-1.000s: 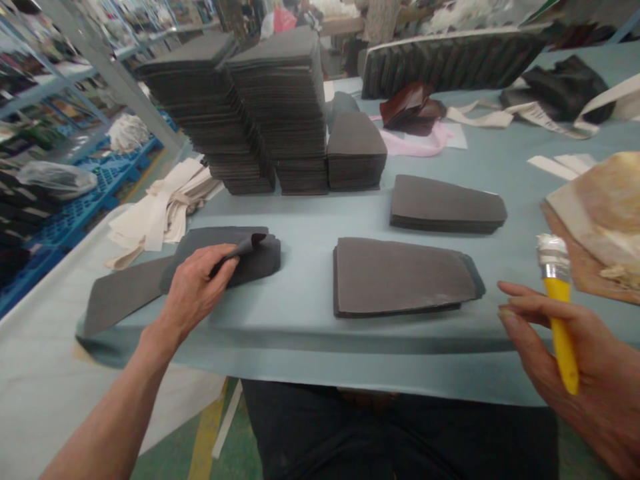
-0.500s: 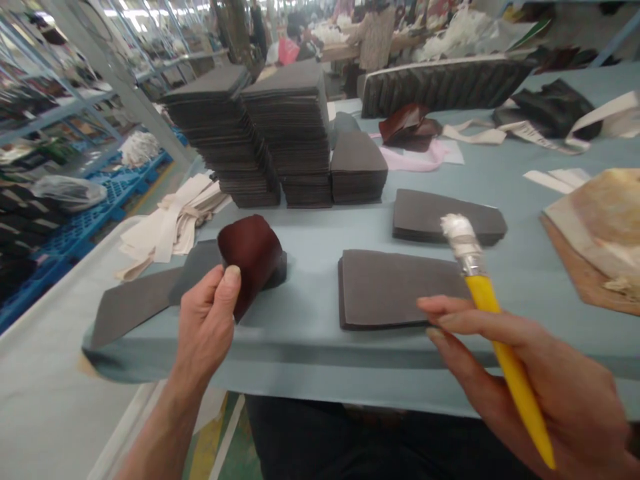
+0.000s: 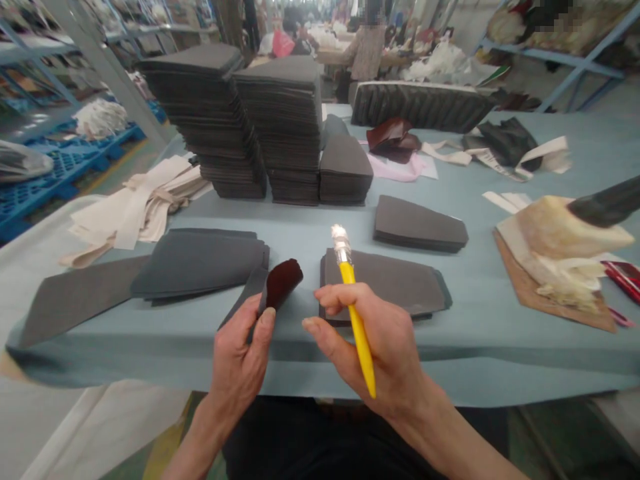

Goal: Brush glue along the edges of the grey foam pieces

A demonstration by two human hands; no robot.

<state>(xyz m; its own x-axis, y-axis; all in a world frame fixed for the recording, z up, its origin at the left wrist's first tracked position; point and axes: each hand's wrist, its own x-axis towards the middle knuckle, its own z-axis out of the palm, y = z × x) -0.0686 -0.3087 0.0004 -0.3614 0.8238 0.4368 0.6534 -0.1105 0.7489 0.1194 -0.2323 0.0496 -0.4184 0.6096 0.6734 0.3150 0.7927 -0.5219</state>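
My left hand (image 3: 243, 353) pinches a curled piece of dark red leather (image 3: 283, 283) whose grey-black back faces left. In my right hand (image 3: 375, 333) rests a yellow-handled brush (image 3: 357, 320), bristles up and coated white; thumb and forefinger are apart, with the handle lying against the hand. Behind that hand is a low stack of dark grey panels (image 3: 395, 277). To the left of the leather lies another pile of blue-grey panels (image 3: 200, 263), with a single grey panel (image 3: 85, 293) beside it.
Tall stacks of dark panels (image 3: 283, 133) stand at the back of the blue-green table (image 3: 295, 230). Cream strips (image 3: 135, 207) lie at the left. A yellowish glue-crusted container (image 3: 565, 227) sits on a brown board (image 3: 515, 280) at the right. A person (image 3: 367, 50) is in the background.
My hands have come closer together, the right one moving left with the brush. The leather has turned and now shows its dark back. The view has shifted to the right.
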